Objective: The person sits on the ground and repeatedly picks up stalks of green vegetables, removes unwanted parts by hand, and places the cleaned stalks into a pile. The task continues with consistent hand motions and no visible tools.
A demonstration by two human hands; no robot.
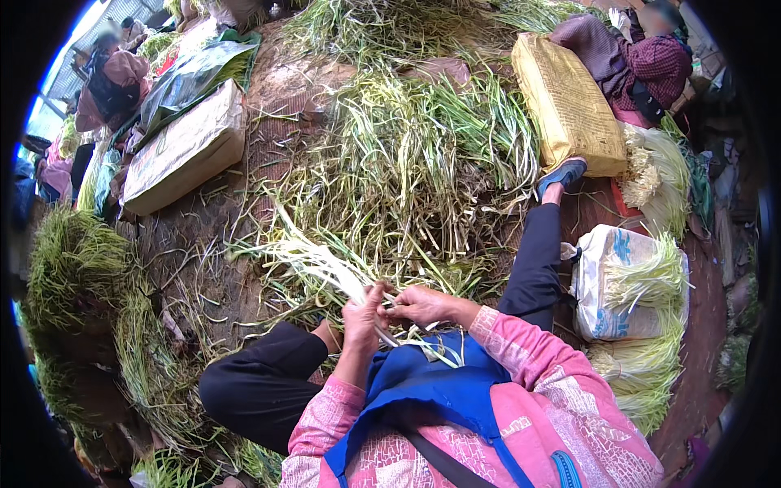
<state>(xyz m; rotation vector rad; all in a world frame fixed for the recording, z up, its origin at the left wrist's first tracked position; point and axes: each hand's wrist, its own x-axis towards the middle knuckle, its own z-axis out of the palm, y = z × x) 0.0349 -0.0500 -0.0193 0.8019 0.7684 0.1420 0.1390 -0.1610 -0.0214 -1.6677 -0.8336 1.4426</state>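
Observation:
My left hand (360, 320) is closed around a bunch of long white-and-green leafy stalks (326, 265), probably chives or young garlic. Their pale lengths fan out to the upper left, and some ends hang below the fist. Close beside it, my right hand (424, 305) pinches a thin pale stalk at the bunch; the fingertips partly overlap there. Loose leaf strips lie across the blue apron (436, 366) on my lap. Just beyond my hands spreads a large heap of untidy green stalks (396, 152) with brownish root ends.
A yellow wrapped block (570, 104) stands beyond my outstretched foot (562, 174). At right, trimmed pale bundles (640, 366) lie beside and over a white sack (616, 317). A pale block (189, 149) sits at upper left. More greens (73, 268) pile at left. Other people sit farther back.

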